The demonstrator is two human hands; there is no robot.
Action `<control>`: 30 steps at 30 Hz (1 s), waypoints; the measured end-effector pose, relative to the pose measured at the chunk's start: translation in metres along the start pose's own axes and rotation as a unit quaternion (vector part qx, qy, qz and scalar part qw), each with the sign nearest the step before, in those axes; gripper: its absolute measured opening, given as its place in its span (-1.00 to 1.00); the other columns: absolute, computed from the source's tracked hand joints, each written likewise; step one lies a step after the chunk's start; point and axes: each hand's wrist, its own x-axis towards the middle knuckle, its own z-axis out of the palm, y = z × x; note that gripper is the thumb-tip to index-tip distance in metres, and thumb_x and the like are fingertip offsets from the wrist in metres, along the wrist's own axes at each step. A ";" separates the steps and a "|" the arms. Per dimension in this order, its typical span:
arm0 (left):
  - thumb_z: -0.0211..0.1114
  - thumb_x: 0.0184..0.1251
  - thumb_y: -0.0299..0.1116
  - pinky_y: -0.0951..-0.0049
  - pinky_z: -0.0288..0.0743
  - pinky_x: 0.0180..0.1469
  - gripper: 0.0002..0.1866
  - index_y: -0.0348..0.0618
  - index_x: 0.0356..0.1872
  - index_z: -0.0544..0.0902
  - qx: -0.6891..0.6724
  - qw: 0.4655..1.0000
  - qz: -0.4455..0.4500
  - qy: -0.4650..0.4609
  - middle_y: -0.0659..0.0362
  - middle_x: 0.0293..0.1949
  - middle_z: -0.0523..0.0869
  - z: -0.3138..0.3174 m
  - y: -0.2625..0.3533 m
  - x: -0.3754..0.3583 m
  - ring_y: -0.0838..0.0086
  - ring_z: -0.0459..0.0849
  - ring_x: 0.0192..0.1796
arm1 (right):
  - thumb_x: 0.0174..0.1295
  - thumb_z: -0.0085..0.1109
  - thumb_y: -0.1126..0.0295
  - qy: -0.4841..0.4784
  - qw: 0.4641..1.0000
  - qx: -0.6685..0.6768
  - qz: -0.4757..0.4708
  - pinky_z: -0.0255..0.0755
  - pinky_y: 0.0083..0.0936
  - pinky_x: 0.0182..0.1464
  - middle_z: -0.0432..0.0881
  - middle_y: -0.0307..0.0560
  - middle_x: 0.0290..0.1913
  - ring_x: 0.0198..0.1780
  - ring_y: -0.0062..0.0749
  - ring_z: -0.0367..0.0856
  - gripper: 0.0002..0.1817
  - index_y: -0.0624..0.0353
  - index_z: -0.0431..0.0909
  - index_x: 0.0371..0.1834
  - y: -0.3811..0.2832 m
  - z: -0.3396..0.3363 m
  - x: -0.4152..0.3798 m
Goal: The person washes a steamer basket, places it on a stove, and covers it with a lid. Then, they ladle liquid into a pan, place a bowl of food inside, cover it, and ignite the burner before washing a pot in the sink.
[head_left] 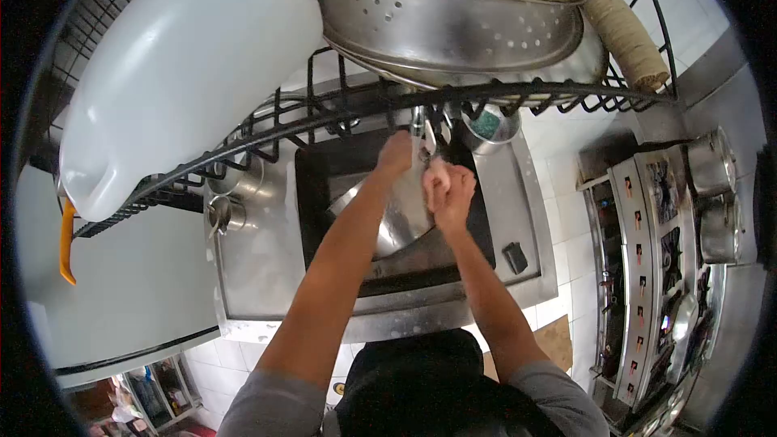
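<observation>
A metal pan (pixel 396 222) rests tilted in the dark basin of a steel sink (pixel 259 275). My left hand (pixel 396 152) is at the pan's far side, near the tap (pixel 418 123); its fingers are blurred and partly hidden. My right hand (pixel 447 190) is closed at the pan's right edge, around something pinkish that I cannot make out. Beyond my hands, a metal bowl (pixel 502 139) with a green scouring pad (pixel 486 125) stands at the sink's back right.
Overhead, a black wire rack (pixel 356 113) holds metal colanders (pixel 453 28), a white plastic container (pixel 190 73) and a rolling pin (pixel 625 39). Small metal cups (pixel 231 214) stand left of the basin, a black object (pixel 515 257) right. A stove (pixel 639 275) is farther right.
</observation>
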 end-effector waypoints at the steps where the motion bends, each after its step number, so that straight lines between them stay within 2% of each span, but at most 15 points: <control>1: 0.22 0.31 0.01 -0.03 0.49 0.13 -0.50 -0.31 -0.08 0.65 -0.008 0.999 -0.012 0.040 -0.25 -0.17 0.71 0.005 -0.001 0.007 -0.17 0.67 -0.04 | 0.37 0.04 0.18 0.002 1.000 0.004 -0.004 0.29 -0.03 0.02 0.49 0.16 -0.06 -0.02 0.17 0.43 -0.64 0.23 0.46 0.05 0.017 0.004 0.006; 3: 0.26 0.31 0.05 0.00 0.49 0.13 -0.45 -0.40 -0.16 0.64 -0.084 0.996 -0.028 0.022 -0.37 -0.17 0.69 -0.005 -0.011 0.013 -0.18 0.68 -0.05 | 0.30 0.09 0.26 -0.022 0.999 0.019 0.044 0.30 -0.04 0.04 0.50 0.15 -0.07 -0.02 0.14 0.45 -0.68 0.22 0.46 0.02 0.035 0.011 0.018; 6: 0.15 0.39 0.16 0.04 0.50 0.07 -0.40 -0.33 -0.15 0.69 -0.138 0.984 0.100 -0.059 -0.25 -0.11 0.71 -0.069 -0.002 -0.043 -0.13 0.69 -0.02 | 0.26 0.12 0.32 -0.014 0.996 0.040 0.077 0.31 -0.05 0.04 0.51 0.15 -0.09 -0.01 0.11 0.45 -0.69 0.22 0.46 0.02 0.038 0.019 0.017; 9: 0.08 0.43 0.18 0.01 0.53 -0.04 -0.42 -0.21 -0.18 0.74 -0.003 1.000 -0.027 0.004 -0.17 -0.21 0.73 -0.078 -0.041 -0.127 -0.12 0.69 -0.09 | 0.25 0.15 0.34 -0.034 0.993 -0.010 0.115 0.30 -0.07 0.05 0.51 0.15 -0.08 0.01 0.09 0.45 -0.70 0.21 0.44 0.00 0.057 0.027 0.005; 10: 0.06 0.43 0.20 0.00 0.53 -0.07 -0.41 -0.18 -0.19 0.75 -0.009 0.998 -0.061 0.026 -0.16 -0.25 0.73 -0.082 -0.037 -0.149 -0.12 0.69 -0.10 | 0.24 0.16 0.31 0.009 0.989 0.007 0.145 0.34 -0.03 -0.01 0.56 0.09 -0.16 -0.05 0.07 0.51 -0.81 0.20 0.49 -0.23 0.056 0.031 0.000; 12: 0.04 0.43 0.22 0.00 0.53 -0.07 -0.39 -0.18 -0.22 0.75 -0.019 0.997 -0.054 0.051 -0.17 -0.28 0.73 -0.074 -0.038 -0.163 -0.12 0.69 -0.10 | 0.20 0.19 0.30 -0.015 0.988 0.025 0.151 0.36 -0.02 -0.06 0.57 0.05 -0.23 -0.09 0.04 0.54 -0.82 0.19 0.50 -0.35 0.012 0.008 0.007; 15: 0.01 0.45 0.22 0.01 0.54 -0.11 -0.37 -0.22 -0.30 0.73 -0.026 0.994 -0.049 0.090 -0.17 -0.35 0.71 -0.059 -0.025 -0.146 -0.13 0.68 -0.16 | 0.09 0.31 0.23 -0.063 0.970 0.232 0.027 0.40 -0.03 -0.20 0.59 -0.09 -0.42 -0.25 -0.08 0.61 -0.73 0.15 0.55 -0.60 -0.039 -0.007 0.015; 17: 0.00 0.48 0.18 0.02 0.54 -0.17 -0.35 -0.31 -0.39 0.68 -0.012 0.992 -0.062 0.113 -0.17 -0.43 0.69 -0.044 -0.009 -0.134 -0.17 0.67 -0.25 | 0.00 0.38 0.19 -0.053 0.979 0.126 -0.148 0.39 -0.05 -0.11 0.61 -0.08 -0.29 -0.14 -0.13 0.57 -0.75 0.14 0.65 -0.41 -0.046 0.013 -0.009; 18: 0.01 0.46 0.19 0.05 0.55 0.04 -0.40 -0.20 -0.11 0.70 0.083 0.995 -0.047 0.029 -0.13 -0.07 0.72 -0.037 -0.004 -0.130 -0.05 0.67 0.02 | -0.02 0.39 0.19 -0.087 0.984 0.039 -0.150 0.36 -0.05 -0.06 0.60 -0.05 -0.19 -0.06 -0.10 0.53 -0.72 0.12 0.66 -0.31 -0.053 0.010 -0.016; 20: 0.05 0.52 -0.02 0.08 0.54 0.09 -0.56 -0.20 0.03 0.64 0.037 0.998 -0.039 0.017 -0.12 0.00 0.69 -0.024 0.000 -0.134 0.01 0.66 0.07 | -0.03 0.40 0.19 -0.128 0.982 -0.068 -0.124 0.33 -0.05 0.00 0.58 -0.02 -0.10 0.02 -0.07 0.49 -0.66 0.11 0.67 -0.21 -0.051 -0.011 -0.024; 22: 0.05 0.54 -0.08 0.12 0.54 0.07 -0.60 -0.20 0.03 0.64 0.029 0.999 -0.017 0.029 -0.11 -0.05 0.70 -0.025 0.007 -0.131 0.05 0.68 0.04 | 0.00 0.37 0.22 -0.094 0.988 0.039 -0.112 0.26 -0.06 0.07 0.50 0.01 0.08 0.14 0.00 0.39 -0.60 0.13 0.63 -0.09 -0.035 -0.009 0.007; 23: 0.05 0.55 -0.11 0.17 0.54 0.00 -0.62 -0.20 0.03 0.64 -0.099 0.994 -0.015 0.053 -0.09 -0.11 0.70 -0.026 0.008 -0.133 0.11 0.69 0.00 | 0.00 0.37 0.22 -0.095 0.988 0.042 -0.112 0.26 -0.06 0.07 0.50 0.01 0.08 0.14 0.00 0.39 -0.60 0.13 0.63 -0.09 -0.034 -0.007 0.012; 25: 0.04 0.56 -0.14 0.21 0.54 -0.06 -0.64 -0.21 0.03 0.64 -0.220 0.971 -0.025 0.089 -0.07 -0.17 0.71 -0.028 -0.003 -0.136 0.17 0.71 -0.04 | 0.00 0.35 0.23 -0.063 0.994 -0.066 0.066 0.27 -0.10 0.06 0.48 -0.01 0.08 0.11 0.01 0.40 -0.61 0.04 0.63 -0.07 -0.040 0.006 0.019; 27: 0.04 0.54 -0.14 0.28 0.50 0.02 -0.60 -0.28 0.02 0.66 -0.254 0.965 -0.060 0.024 -0.10 -0.17 0.74 -0.031 -0.008 -0.134 0.22 0.70 -0.08 | -0.03 0.35 0.28 -0.041 0.999 -0.020 0.003 0.28 -0.08 0.04 0.48 -0.04 0.03 0.08 -0.01 0.41 -0.64 -0.02 0.64 -0.10 -0.055 0.012 0.005; 30: 0.04 0.53 -0.18 0.35 0.47 0.09 -0.61 -0.25 0.08 0.65 -0.360 0.931 -0.051 0.043 -0.10 -0.12 0.75 -0.031 -0.008 -0.146 0.25 0.71 -0.07 | -0.07 0.40 0.27 -0.170 0.968 -0.003 -0.186 0.35 -0.05 0.00 0.47 -0.06 0.03 0.13 0.01 0.40 -0.61 0.03 0.64 -0.11 -0.044 0.005 0.000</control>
